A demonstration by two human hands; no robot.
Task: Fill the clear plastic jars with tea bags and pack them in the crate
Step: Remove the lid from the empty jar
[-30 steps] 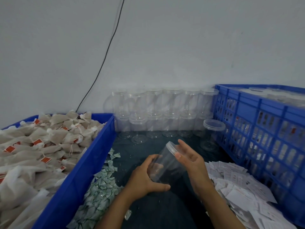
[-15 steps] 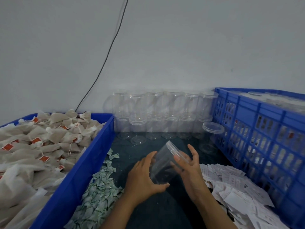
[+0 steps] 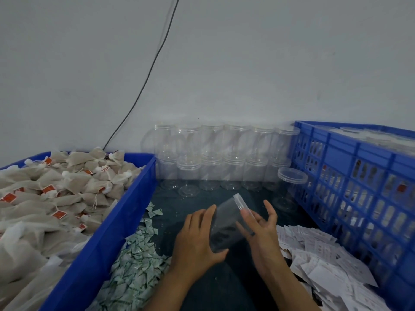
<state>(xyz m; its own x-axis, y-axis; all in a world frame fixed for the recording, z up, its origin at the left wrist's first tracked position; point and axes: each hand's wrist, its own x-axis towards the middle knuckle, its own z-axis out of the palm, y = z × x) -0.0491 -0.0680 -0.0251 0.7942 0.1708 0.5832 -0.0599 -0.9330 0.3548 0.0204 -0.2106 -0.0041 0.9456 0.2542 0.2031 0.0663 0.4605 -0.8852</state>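
- Right here, nearest me, two bare forearms reach in over the dark counter (image 3: 224, 288).
- The left hand (image 3: 195, 241) cups the base end of a clear jar (image 3: 226, 223), its fingers curled round the far side and the thumb under the bottom edge.
- The right hand (image 3: 260, 227) is at the jar's lidded end, fingers spread wide and fairly straight (whether they touch the lid I cannot tell); the jar lies tilted, lid end up and away, with nothing in it.
- Left of the hands lies a heap of small green-white packets (image 3: 137, 261); right, a drift of white paper slips (image 3: 318, 254).
- Further left, a blue bin (image 3: 107, 234) is piled with tea bags (image 3: 67, 189), some with red tags.
- On the right stands the blue crate (image 3: 359, 176), filled jars showing through its slots.
- One lidded jar (image 3: 290, 187) stands just beside the crate.
- Against the wall, empty jars (image 3: 222, 158) are stacked two high.
- A black cable (image 3: 148, 72) runs down the wall.
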